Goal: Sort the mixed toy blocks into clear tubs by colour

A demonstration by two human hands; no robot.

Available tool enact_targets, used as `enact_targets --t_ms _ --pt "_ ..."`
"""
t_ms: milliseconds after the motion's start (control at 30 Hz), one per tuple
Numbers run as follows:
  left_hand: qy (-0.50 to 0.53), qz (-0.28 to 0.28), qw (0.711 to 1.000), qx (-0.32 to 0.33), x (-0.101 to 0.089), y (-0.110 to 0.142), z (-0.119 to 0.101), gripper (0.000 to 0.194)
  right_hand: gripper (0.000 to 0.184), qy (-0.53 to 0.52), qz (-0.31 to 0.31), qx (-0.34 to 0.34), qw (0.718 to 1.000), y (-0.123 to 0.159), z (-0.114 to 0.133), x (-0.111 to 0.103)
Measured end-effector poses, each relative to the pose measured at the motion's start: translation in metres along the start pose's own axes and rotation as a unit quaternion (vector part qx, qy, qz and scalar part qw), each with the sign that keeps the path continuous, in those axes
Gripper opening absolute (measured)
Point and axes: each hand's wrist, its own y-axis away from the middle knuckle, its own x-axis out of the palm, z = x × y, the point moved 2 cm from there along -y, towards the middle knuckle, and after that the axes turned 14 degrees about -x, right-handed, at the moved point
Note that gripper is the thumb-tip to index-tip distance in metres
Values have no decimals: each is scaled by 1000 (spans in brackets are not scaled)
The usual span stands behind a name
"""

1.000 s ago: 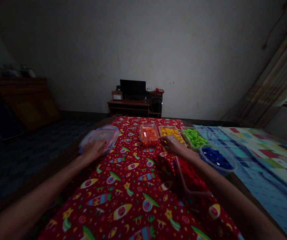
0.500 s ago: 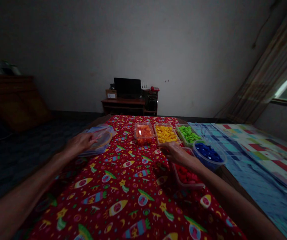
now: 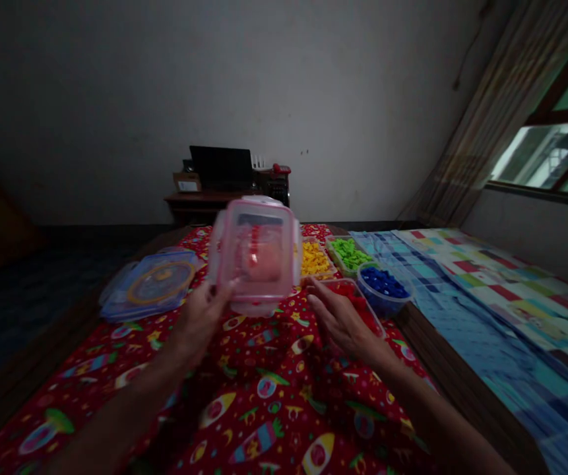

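My left hand grips the lower edge of a clear pink-rimmed container lid and holds it up, tilted, above the red patterned tablecloth. My right hand rests with fingers spread on the edge of a tub of red bricks. Behind it stand a yellow brick tub, a green brick tub and a round blue brick tub. The raised lid hides the orange brick tub.
A stack of clear lids lies at the table's left. A chequered blue cloth covers the surface to the right. A low desk with a monitor stands by the far wall. Curtain and window are right.
My left hand has picked one lid off the stack and lifted it to the middle. My right hand drew back from the yellow tub to the red tub. The view turned right.
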Motion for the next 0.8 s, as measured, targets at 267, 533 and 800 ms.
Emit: enact_targets --t_ms 267,533,800 --pt "214 252 936 -119 132 66 16 47 38 30 -78 125 989 55 -58 -40" --pt "148 340 917 -146 162 71 41 42 40 23 -41 178 983 93 -78 -63" --pt "220 358 894 -159 168 51 44 50 41 58 -13 214 975 94 -89 -66"
